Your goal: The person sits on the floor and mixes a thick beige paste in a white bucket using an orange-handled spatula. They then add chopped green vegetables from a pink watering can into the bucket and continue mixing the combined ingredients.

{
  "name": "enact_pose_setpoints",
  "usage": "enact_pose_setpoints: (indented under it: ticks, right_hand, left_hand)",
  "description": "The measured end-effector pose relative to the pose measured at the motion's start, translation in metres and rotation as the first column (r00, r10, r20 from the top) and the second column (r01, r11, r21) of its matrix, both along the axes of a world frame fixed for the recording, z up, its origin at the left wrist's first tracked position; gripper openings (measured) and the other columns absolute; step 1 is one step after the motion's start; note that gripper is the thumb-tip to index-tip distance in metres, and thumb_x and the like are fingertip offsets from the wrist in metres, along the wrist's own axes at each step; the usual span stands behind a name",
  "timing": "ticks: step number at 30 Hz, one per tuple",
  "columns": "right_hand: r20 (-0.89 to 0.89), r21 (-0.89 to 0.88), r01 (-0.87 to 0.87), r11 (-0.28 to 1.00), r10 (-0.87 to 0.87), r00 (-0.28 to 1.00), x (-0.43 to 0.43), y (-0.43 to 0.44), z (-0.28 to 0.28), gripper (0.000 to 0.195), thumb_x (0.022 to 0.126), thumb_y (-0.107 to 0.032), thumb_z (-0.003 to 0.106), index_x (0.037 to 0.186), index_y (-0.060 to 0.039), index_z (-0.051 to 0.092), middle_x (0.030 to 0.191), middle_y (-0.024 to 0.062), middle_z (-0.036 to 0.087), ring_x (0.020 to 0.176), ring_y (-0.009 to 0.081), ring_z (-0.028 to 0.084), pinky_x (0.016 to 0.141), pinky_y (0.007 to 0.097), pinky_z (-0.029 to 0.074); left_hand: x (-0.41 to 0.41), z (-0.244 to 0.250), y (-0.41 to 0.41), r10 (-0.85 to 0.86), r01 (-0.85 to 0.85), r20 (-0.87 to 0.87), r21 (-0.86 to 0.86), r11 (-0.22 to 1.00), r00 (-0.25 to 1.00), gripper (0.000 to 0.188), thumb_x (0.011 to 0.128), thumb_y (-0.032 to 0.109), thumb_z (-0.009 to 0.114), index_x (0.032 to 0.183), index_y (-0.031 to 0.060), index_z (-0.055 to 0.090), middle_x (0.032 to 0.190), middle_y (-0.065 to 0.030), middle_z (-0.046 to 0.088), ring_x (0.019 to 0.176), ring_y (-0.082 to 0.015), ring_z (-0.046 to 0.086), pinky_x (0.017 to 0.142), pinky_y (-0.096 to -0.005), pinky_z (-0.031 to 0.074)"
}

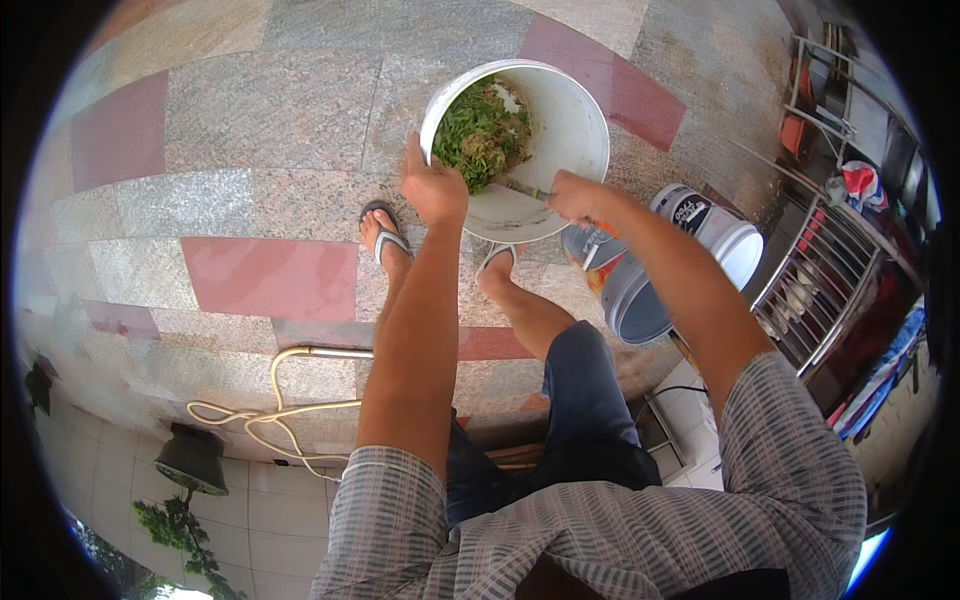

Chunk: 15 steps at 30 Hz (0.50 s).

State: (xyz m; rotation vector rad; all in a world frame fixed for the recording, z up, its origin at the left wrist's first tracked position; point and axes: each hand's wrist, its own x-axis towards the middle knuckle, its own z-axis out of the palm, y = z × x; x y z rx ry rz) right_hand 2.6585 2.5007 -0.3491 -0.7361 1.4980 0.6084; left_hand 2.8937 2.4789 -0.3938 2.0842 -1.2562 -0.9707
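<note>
A white plastic bucket (570, 112) is in front of my feet, its mouth turned up towards me. Chopped green leaves (476, 124), mixed with some brownish matter, lie against its left side. My left hand (437, 187) grips the bucket's rim at the near left. Over the near right rim, my right hand (581, 197) is closed around the thin handle of a tool (534, 192). The tool reaches into the bucket towards the leaves, and I cannot tell what kind of end it has.
Two paint buckets (705, 232) (637, 296) are beside my right forearm. A pale hose (281, 409) lies coiled on the stone paving (270, 277) at left. A metal rack (817, 285) is at far right; a potted plant (191, 457) is at lower left.
</note>
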Motion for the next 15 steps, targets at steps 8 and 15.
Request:
enact_pose_setpoints:
  ticks: [8, 15]
  right_hand:
    - [0.196, 0.225, 0.800, 0.555, -0.831, 0.521, -0.008, 0.032, 0.042, 0.026, 0.104, -0.017, 0.056, 0.111, 0.0069, 0.064, 0.068, 0.0063, 0.055, 0.042, 0.0084, 0.040, 0.035, 0.0277, 0.028]
    - [-0.370, -0.532, -0.478, 0.699, 0.317, 0.874, -0.046, 0.058, 0.085, 0.015, 0.095, -0.011, 0.057, 0.099, 0.0029, 0.063, 0.088, 0.0243, 0.069, 0.074, 0.0325, 0.071, 0.062, 0.0437, 0.056]
  left_hand:
    - [0.004, -0.003, -0.001, -0.047, 0.046, -0.065, -0.021, 0.999, 0.997, 0.049, 0.085, -0.004, 0.056, 0.134, -0.0039, 0.057, 0.111, -0.0329, 0.065, 0.103, -0.0503, 0.062, 0.090, -0.0529, 0.049]
    - [0.008, -0.011, 0.001, -0.085, 0.085, 0.022, 0.008, 0.996, 0.996, 0.050, 0.084, -0.005, 0.055, 0.134, -0.0044, 0.057, 0.111, -0.0332, 0.064, 0.103, -0.0497, 0.062, 0.090, -0.0525, 0.049]
